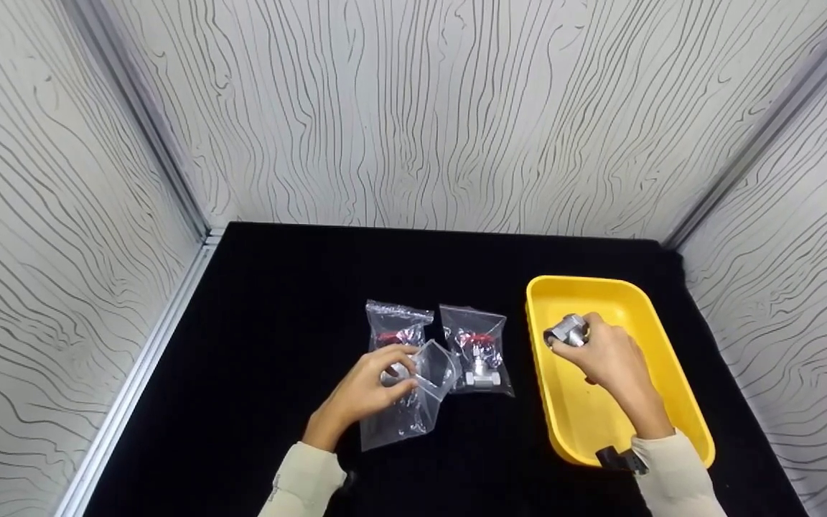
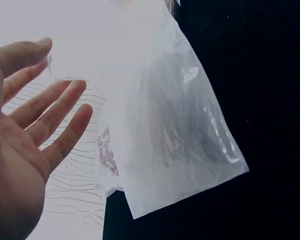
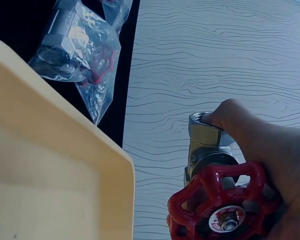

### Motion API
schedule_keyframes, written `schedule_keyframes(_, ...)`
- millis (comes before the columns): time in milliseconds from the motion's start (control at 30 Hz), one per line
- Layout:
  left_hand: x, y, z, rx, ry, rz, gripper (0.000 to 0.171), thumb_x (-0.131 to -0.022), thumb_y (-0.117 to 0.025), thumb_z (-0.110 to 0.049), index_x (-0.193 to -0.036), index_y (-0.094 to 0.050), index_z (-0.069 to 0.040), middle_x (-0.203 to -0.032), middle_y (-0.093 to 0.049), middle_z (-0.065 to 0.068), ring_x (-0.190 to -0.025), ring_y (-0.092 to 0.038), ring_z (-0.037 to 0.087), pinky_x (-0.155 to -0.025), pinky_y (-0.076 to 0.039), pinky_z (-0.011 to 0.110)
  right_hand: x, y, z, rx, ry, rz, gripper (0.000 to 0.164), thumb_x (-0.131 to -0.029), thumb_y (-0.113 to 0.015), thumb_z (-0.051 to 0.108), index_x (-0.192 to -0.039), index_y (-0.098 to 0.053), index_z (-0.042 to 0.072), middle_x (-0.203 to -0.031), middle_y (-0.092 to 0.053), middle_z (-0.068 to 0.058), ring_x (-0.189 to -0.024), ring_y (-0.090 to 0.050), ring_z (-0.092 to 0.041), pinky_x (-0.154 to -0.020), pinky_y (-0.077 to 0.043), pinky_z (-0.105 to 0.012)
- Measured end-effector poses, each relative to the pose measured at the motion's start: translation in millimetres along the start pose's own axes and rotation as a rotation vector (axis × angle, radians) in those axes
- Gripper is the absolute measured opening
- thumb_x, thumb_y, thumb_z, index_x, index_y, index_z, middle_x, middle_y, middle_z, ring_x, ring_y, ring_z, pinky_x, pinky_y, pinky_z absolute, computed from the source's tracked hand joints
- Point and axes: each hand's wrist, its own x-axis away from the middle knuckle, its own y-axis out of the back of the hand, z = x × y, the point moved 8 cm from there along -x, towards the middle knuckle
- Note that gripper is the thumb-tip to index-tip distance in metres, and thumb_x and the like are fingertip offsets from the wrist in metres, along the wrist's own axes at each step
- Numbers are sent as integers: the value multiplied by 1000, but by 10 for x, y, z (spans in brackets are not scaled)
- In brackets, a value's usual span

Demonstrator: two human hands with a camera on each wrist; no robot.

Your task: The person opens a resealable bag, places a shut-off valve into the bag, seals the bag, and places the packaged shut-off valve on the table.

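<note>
My left hand (image 1: 370,384) holds a clear plastic bag (image 1: 403,416) near its mouth, which stands agape toward the right. In the left wrist view the bag (image 2: 180,130) hangs beside the fingers, its upper part washed out by glare. My right hand (image 1: 614,359) grips a metal valve (image 1: 569,330) above the yellow tray (image 1: 672,388). The right wrist view shows the valve's red handwheel (image 3: 217,205) and the thumb pressed at the threaded end of its body (image 3: 205,132). A bagged valve (image 1: 482,359) lies between the hands on the black surface.
Behind the left hand lies another clear bag (image 1: 395,316) with a red part inside. The yellow tray's raised rim stands at the right. Pale wood-patterned panels (image 1: 413,122) enclose the back and sides of the black surface (image 1: 277,287), and a metal rail (image 1: 148,366) runs along its left.
</note>
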Motion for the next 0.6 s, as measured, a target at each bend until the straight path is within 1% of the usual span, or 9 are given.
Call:
schedule_keyframes(200,2,-4,-9,-4,-5,0,12,-92,-81,-9,-97,-71,-11,-136,-72,15,-106,-75,24,-87,-65,37,18,-21,87,-8,20,-13,72,-87,-80,57,-126,-58,-1,-85,-70,-15,-48,-64,-15,-47,-54,-31)
schedule_keyframes(433,-7,-8,-13,22,9,4,13,-90,-81,-6,-96,-70,-11,-137,-72,15,-101,-74,23,-83,-66,38,44,-50,217,6,60,-39,68,-87,-81,54,-123,-60,-1,-80,-70,-14,-46,-62,-15,-46,-51,-31)
schedule_keyframes(600,-1,-17,-18,17,4,8,13,-91,-81,-6,-97,-71,-11,-137,-72,14,-101,-74,22,-84,-65,39,75,-98,297,-15,76,-37,67,-87,-82,52,-122,-60,0,-81,-70,-14,-46,-61,-15,-45,-52,-30)
